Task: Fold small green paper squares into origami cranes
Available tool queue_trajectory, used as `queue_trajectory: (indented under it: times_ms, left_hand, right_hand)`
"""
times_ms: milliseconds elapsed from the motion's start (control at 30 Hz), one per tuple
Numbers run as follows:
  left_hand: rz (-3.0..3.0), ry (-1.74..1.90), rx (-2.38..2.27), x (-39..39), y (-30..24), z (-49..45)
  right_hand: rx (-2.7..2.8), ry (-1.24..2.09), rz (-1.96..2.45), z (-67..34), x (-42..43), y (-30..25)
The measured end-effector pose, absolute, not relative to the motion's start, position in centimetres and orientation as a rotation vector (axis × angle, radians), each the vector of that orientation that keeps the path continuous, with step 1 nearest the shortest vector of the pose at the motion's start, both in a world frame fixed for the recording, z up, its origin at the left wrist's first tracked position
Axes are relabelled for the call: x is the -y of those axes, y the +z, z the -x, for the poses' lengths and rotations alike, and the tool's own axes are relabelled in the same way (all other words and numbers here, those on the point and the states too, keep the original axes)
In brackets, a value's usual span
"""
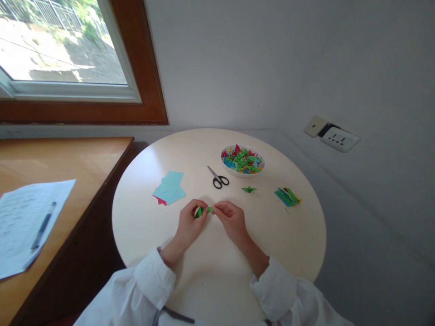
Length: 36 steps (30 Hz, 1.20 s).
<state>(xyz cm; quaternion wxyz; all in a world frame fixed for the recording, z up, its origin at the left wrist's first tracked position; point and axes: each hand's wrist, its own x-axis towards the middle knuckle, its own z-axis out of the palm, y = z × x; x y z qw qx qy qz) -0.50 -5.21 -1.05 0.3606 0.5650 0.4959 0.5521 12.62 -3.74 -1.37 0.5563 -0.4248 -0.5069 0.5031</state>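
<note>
Between my two hands is a small folded green paper (200,212), partly covered by my fingers. My left hand (191,220) is closed around its left part. The thumb and forefinger of my right hand (231,219) pinch its right tip. Beyond the right hand, a finished-looking green paper crane (249,189) lies on the table. Scissors (219,179) with black handles rest just past my hands, blades pointing away. Light blue paper sheets (171,188) lie to the left, with a bit of red paper (160,200) showing under them.
A white bowl (243,174) full of colourful folded paper pieces stands toward the back of the round white table (146,231). At the right lies a pile of coloured paper strips (288,197). A wooden desk (102,154) on the left holds written sheets (20,217) and a pen (43,226).
</note>
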Motion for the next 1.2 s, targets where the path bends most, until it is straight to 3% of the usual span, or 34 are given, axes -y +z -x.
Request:
queue_trajectory:
  times_ms: [1200]
  left_hand:
    - [-1.667,1.322,-1.439,5.28,-1.04,0.51]
  right_hand:
    - [1.169,1.141,1.061,-12.37,3.91,-1.31]
